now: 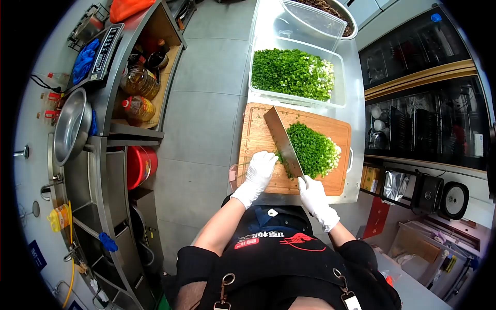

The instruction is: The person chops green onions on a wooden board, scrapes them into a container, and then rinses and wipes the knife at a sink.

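In a white glove, my right hand point(314, 197) grips a cleaver point(285, 143) by its handle. The broad blade stands on edge, slanting across a wooden cutting board point(253, 121). Against the blade's right side lies a heap of chopped green onions point(310, 150), dark green on the left and pale toward the right. My left hand point(261, 169), also gloved, is at the board's left edge, just left of the blade. Its fingers are bent and close together, near a few green bits; anything under them is hidden. Beyond the board, a clear plastic tub point(338, 85) holds more chopped green onions point(289, 72).
Behind the tub are another clear container point(315, 18) and a metal bowl point(351, 20) of dark brown strips. The board lies on a metal worktop point(354, 119). Glass-front cabinets point(423, 124) stand to the right; sinks, a steel bowl point(72, 126) and oil bottles point(139, 108) are left.
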Demonstrator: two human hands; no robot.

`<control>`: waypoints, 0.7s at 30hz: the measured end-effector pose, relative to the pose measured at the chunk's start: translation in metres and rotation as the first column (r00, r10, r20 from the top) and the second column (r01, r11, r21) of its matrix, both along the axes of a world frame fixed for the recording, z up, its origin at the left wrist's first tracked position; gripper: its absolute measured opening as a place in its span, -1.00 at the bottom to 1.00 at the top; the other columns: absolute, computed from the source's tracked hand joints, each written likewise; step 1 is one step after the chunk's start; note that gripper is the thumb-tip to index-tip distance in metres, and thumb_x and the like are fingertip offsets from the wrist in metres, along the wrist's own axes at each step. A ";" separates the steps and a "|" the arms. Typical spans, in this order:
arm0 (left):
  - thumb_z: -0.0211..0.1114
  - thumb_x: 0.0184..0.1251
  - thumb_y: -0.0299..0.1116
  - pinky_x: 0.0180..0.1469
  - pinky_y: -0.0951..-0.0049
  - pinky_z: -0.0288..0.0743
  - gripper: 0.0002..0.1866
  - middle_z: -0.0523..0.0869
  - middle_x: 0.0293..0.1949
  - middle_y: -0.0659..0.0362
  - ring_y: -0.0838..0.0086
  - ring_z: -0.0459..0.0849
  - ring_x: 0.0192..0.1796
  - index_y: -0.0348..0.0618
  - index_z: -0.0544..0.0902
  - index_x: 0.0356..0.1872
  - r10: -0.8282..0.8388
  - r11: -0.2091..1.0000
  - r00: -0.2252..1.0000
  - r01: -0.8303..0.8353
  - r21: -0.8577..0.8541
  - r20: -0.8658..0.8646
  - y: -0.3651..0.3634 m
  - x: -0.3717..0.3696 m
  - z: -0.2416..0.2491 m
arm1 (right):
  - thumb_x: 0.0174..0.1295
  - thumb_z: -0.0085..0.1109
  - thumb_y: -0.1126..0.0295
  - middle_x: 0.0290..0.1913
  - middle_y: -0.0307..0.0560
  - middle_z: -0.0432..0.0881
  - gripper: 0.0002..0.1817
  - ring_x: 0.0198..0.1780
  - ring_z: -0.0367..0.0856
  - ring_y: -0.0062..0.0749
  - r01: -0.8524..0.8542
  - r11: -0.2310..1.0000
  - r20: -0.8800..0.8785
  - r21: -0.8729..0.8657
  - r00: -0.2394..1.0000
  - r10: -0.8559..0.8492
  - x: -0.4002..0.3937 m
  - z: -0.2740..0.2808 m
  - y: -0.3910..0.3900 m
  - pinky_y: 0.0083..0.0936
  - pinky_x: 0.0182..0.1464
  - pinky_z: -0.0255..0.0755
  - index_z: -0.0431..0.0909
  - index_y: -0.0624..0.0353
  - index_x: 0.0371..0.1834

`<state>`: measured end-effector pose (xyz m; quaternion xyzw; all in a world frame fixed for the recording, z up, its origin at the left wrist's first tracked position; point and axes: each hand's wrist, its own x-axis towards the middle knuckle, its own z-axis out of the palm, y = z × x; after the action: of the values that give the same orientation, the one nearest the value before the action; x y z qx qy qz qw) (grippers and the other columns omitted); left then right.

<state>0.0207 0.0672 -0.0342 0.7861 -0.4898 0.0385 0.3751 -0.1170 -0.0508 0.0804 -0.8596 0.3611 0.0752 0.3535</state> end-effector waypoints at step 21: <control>0.20 0.06 -0.44 0.02 0.23 0.44 -0.73 0.64 -0.17 0.06 0.20 0.59 -0.03 -0.26 0.65 -0.18 -0.029 0.999 0.999 0.029 0.019 0.014 -0.001 0.002 -0.002 | 0.41 -0.02 0.26 -0.43 0.32 0.63 -0.70 -0.30 0.63 0.24 0.006 0.999 0.000 -0.034 1.000 -0.006 0.007 -0.010 0.007 -0.03 -0.20 0.48 0.56 0.29 -0.29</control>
<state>0.0229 0.0659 -0.0366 0.7821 -0.5041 0.0341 0.3648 -0.1096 -0.0437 0.0705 -0.8645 0.3650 0.0681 0.3388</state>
